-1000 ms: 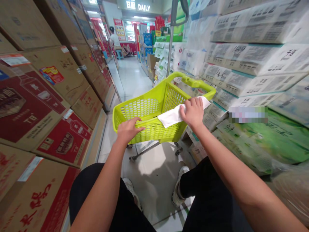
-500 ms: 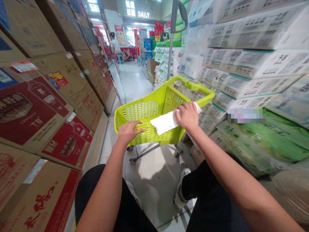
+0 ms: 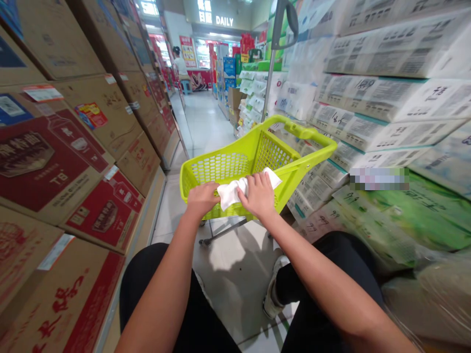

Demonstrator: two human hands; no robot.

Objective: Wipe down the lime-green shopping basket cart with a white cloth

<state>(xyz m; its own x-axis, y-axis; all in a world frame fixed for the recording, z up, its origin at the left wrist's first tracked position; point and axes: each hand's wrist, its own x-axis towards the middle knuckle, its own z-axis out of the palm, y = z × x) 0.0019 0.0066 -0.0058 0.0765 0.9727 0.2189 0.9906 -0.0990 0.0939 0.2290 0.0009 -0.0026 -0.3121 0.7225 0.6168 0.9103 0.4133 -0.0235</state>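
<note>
A lime-green shopping cart [image 3: 221, 165] with perforated walls stands crosswise in front of my knees. My left hand [image 3: 202, 200] is closed over the cart's near rim, toward its left end. Under my right hand [image 3: 259, 195] a white cloth [image 3: 228, 194] lies bunched along the same rim. The right fingers press the cloth over the rim, and its ends stick out on both sides of the hand. The cloth's left end reaches the fingertips of my left hand. The cart's inside shows bare green plastic where I can see it.
Stacked cartons [image 3: 40, 162] line the left side. On the right rise stacks of packaged paper [image 3: 368, 98] and green packs [image 3: 423, 211]. Behind the cart stands a pole with a grey handle [image 3: 285, 24]. Far down the aisle is a person [image 3: 180, 63] near a blue stool [image 3: 186, 87].
My right hand has slid left along the rim with the cloth, which is now more bunched and close to my left hand. The cart appears slightly further right in view.
</note>
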